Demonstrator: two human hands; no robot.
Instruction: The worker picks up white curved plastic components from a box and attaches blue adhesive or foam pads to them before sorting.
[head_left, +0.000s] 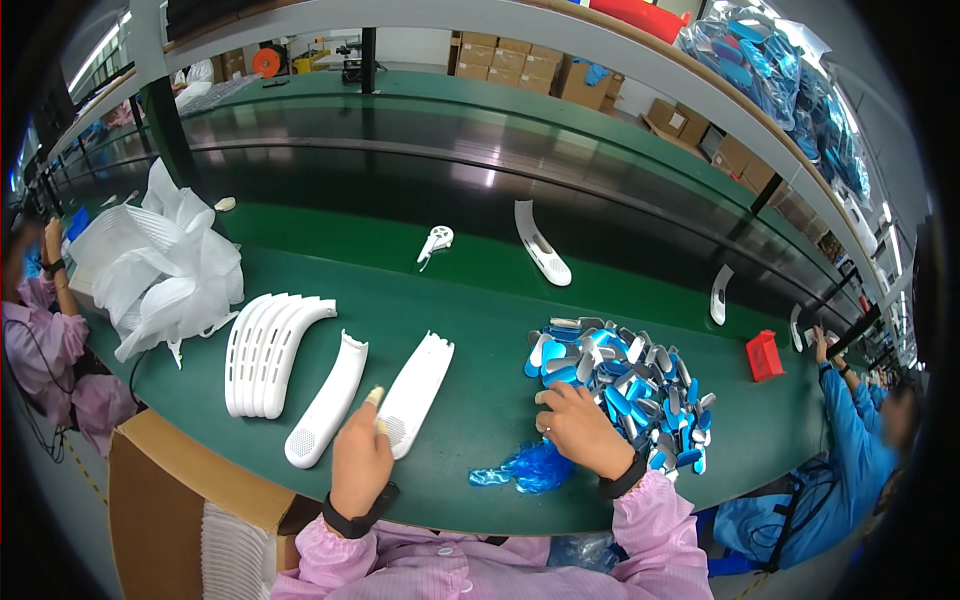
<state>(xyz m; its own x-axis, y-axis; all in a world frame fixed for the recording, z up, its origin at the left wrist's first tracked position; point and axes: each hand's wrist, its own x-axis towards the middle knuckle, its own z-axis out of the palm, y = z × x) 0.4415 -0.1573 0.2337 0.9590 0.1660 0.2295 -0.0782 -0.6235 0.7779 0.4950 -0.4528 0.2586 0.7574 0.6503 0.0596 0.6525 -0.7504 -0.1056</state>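
While palm-down at blue pieces (618, 402), right hand (588, 430) with fingers (560, 397) bent.

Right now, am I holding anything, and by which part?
Your left grip is at the perforated end of a white shell; your right grip is at the pile of blue-and-silver pieces. Whether either holds anything cannot be told.
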